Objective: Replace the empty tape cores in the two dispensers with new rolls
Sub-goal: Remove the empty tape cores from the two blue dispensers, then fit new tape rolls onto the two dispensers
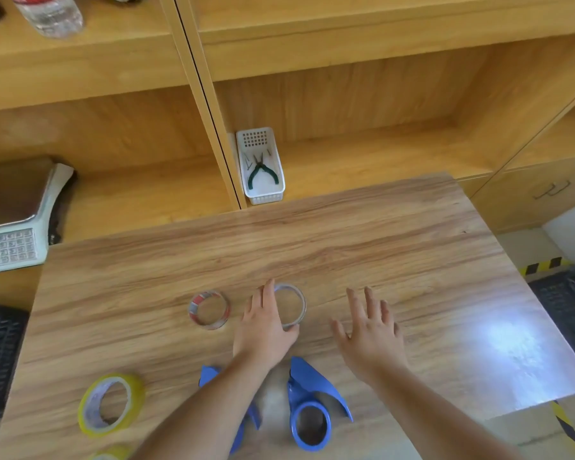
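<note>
On the table: two empty cores, one clear loosely touched by the left hand, fingers spread, one red-printed just left of it; right hand open, grasping nothing; two blue dispensers behind the wrists; two yellow rolls far left, one cropped.
</note>
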### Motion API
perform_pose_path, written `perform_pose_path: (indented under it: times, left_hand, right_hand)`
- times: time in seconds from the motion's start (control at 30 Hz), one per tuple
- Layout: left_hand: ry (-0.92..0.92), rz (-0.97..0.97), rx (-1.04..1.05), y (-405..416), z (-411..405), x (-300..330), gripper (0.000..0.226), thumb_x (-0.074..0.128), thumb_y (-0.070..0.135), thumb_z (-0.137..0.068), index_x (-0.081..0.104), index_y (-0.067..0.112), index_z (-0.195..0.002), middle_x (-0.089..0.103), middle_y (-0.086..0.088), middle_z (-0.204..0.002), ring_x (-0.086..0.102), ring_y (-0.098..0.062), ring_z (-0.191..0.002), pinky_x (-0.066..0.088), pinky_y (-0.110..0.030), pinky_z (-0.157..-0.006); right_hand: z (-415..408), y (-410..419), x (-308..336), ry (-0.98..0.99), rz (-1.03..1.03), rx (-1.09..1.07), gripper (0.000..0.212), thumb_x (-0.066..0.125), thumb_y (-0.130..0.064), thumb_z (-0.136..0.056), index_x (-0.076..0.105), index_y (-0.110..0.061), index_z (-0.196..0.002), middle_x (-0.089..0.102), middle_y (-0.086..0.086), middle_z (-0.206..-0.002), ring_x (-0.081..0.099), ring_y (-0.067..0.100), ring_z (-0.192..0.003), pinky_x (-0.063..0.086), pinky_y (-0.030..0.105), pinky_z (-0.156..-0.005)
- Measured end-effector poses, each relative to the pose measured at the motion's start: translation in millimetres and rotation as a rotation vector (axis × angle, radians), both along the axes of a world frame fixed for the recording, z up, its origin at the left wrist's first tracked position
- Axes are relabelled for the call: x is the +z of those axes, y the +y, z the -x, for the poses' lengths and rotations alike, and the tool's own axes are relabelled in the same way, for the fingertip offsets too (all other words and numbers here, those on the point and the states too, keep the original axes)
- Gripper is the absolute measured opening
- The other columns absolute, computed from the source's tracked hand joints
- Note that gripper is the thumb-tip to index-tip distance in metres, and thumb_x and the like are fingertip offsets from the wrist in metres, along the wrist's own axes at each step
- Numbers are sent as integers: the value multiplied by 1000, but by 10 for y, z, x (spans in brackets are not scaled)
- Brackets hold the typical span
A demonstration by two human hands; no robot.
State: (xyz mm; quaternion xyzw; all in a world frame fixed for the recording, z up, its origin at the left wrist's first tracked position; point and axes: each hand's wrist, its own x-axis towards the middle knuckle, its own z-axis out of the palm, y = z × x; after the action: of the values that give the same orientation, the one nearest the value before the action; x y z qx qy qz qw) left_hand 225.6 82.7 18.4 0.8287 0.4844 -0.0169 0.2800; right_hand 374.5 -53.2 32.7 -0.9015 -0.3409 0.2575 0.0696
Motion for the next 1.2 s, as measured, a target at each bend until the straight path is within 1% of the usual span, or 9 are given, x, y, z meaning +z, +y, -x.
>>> perform_pose_path:
  times: [0.13, 0.47, 0.6, 0.7, 0.77, 0.87, 1.0, 1.13, 1.2]
  left_hand:
    - [20, 39, -21, 160, -207, -149, 102, 73, 50, -81, 11, 26, -159, 40, 2, -151, 45, -23, -138, 45, -38, -107]
    - [35, 112, -34, 353, -425, -458, 106, 78, 35, -81, 10, 22, -160, 35, -1, -158, 41, -24, -143, 43, -39, -112]
    - [9, 122, -40, 371, -400, -523, 106, 79, 38, -81, 10, 23, -160, 34, 0, -158, 41, -23, -143, 44, -38, -112]
    - [10, 52, -83, 370, -307, -487, 107, 77, 45, -81, 9, 24, -161, 24, 3, -165, 36, -22, -147, 38, -39, -117]
    - [12, -40, -139, 347, -177, -420, 104, 74, 50, -82, 10, 25, -160, 12, 5, -169, 31, -21, -150, 33, -38, -120]
    - [5, -168, -172, 327, 118, -310, 101, 69, 59, -81, 13, 28, -159, 7, 4, -170, 26, -21, -152, 28, -41, -122]
    - [23, -211, -89, 304, 635, -213, 100, 62, 68, -81, 17, 27, -160, 6, 2, -171, 13, -21, -157, 18, -44, -127]
    - [34, -214, 43, 280, 1294, -147, 99, 54, 71, -78, 20, 28, -159, 10, 2, -170, 12, -19, -157, 19, -42, -127]
    - [76, -215, 126, 253, 1664, -128, 100, 54, 71, -76, 21, 26, -159, 15, 3, -169, 15, -19, -157, 20, -41, -127]
  right_hand:
    - [-19, 71, -61, 12, 27, -16, 74, 28, -68, -93, 4, -41, -157, -2, -4, -170, 4, 30, -155, 20, 55, -121]
    - [46, 103, -181, 34, 64, -45, 74, 31, -67, -94, 4, -41, -157, 1, -5, -170, 8, 29, -154, 19, 51, -120]
    - [86, 154, -195, 57, 53, -50, 73, 32, -65, -94, 4, -40, -157, 0, -3, -170, 7, 30, -154, 19, 54, -122]
    - [147, 225, -176, 57, 59, -31, 73, 32, -65, -94, 3, -40, -157, 0, -3, -170, 7, 31, -154, 18, 54, -122]
    - [215, 285, -154, 45, 51, -12, 74, 33, -65, -94, 5, -40, -157, 1, -3, -170, 8, 30, -153, 18, 53, -121]
    - [384, 409, -125, 47, 13, 34, 75, 37, -64, -94, 9, -37, -158, 4, 0, -170, 10, 31, -153, 17, 53, -122]
    - [717, 567, -102, 67, -5, 120, 74, 37, -62, -93, 16, -31, -156, 12, 5, -169, 15, 34, -152, 21, 53, -121]
    - [1115, 640, -74, 47, -86, 249, 75, 43, -59, -89, 24, -26, -154, 25, 11, -164, 26, 35, -148, 30, 51, -118]
    - [1299, 662, -71, 79, -107, 285, 77, 39, -63, -89, 22, -27, -155, 23, 9, -165, 23, 34, -149, 29, 48, -119]
